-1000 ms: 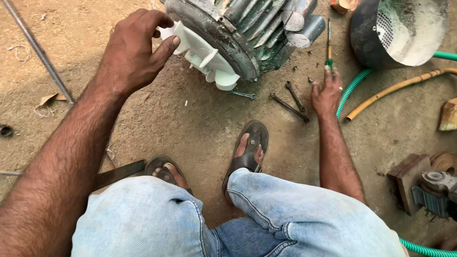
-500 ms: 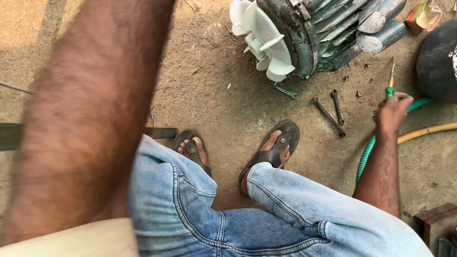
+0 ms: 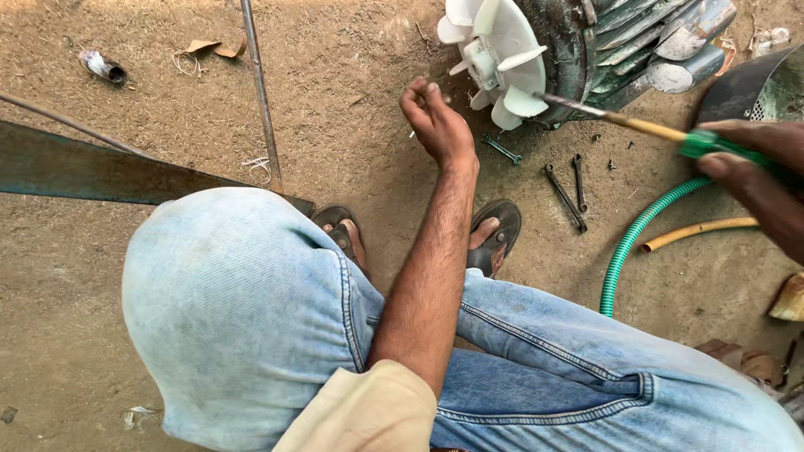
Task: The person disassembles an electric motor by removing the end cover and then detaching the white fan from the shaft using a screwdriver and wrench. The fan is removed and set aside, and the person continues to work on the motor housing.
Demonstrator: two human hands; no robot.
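Note:
An electric motor (image 3: pixel 620 42) with a white plastic fan (image 3: pixel 494 59) lies on the dirt ground at the top. My right hand (image 3: pixel 754 167) grips a green-handled screwdriver (image 3: pixel 645 127), its shaft pointing left with the tip close to the fan. My left hand (image 3: pixel 435 125) hovers just left of the fan, fingers loosely curled and nothing visible in them. I crouch in blue jeans, my sandalled feet (image 3: pixel 494 238) below the motor.
Two dark spanners (image 3: pixel 569 188) and a small bolt (image 3: pixel 501 149) lie below the motor. A green hose (image 3: pixel 628 243) and a yellow hose (image 3: pixel 699 230) curve at the right. A metal rod (image 3: pixel 260 92) and a flat metal bar (image 3: pixel 100 172) lie left. A dark cover (image 3: pixel 754 84) is upper right.
My right hand has lifted the screwdriver off the ground and turned its tip toward the fan. My left arm has swung from close to the camera back to beside the fan.

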